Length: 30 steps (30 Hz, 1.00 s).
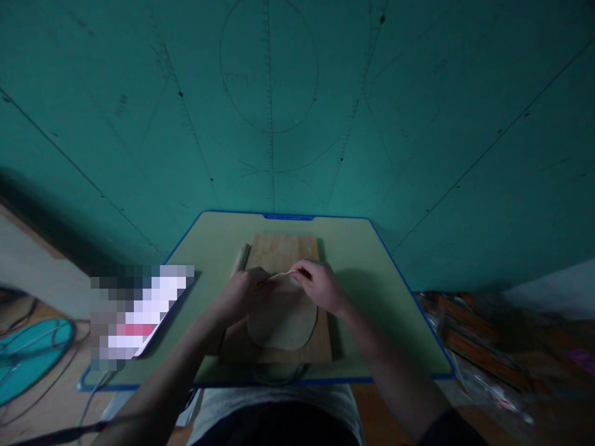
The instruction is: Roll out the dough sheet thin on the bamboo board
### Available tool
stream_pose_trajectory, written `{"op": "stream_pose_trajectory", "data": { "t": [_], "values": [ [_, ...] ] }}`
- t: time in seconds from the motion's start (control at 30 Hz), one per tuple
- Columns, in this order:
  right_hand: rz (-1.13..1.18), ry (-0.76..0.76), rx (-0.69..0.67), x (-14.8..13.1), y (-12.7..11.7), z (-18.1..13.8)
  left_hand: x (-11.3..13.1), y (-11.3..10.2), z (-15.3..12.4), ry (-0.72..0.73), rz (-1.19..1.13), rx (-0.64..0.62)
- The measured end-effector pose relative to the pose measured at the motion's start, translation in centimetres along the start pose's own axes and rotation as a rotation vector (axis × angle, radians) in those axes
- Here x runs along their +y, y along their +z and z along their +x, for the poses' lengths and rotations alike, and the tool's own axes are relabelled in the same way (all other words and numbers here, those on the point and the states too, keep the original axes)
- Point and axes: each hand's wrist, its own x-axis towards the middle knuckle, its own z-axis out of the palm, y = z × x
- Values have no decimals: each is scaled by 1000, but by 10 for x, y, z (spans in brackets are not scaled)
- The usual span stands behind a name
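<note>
A thin, rounded sheet of dough (283, 319) lies on a wooden board (286, 248), its far edge lifted a little. My left hand (246, 290) pinches that edge at its left side, the fingertips partly hidden. At the right of the same edge, my right hand (320, 284) grips the dough between thumb and fingers. Between both hands the raised edge shows as a pale strip. A rolling pin (240, 259) rests along the board's left side, partly covered by my left hand and forearm.
The board stands on a pale green table with a blue rim (404, 279). A blurred-out screen-like device (158, 310) with a cable sits at the table's left. Behind rises a green wall (292, 124). Plastic-wrapped items (483, 347) lie right; a turquoise round object (35, 353) is left.
</note>
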Motion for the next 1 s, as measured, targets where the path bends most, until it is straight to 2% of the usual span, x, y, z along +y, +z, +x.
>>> {"op": "stream_pose_trajectory", "data": {
  "t": [0.2, 0.4, 0.6, 0.77, 0.87, 1.0],
  "values": [
    [50, 0, 58, -6, -8, -1, 14, -11, 1, -47, -32, 17],
    [56, 21, 23, -8, -10, -1, 15, -10, 2, -18, -114, 29],
    [39, 93, -60, -6, -12, 1, 4, -5, 6, -27, -201, -3],
    [-113, 257, -251, -3, -14, -1, 0, -1, 8, -29, -241, -22],
    [-179, 290, -261, -3, -12, -2, 0, -1, 9, -31, -258, -31],
    [-165, 262, -272, -1, -9, -1, 0, -3, 8, -45, -273, -37]
  ]
}}
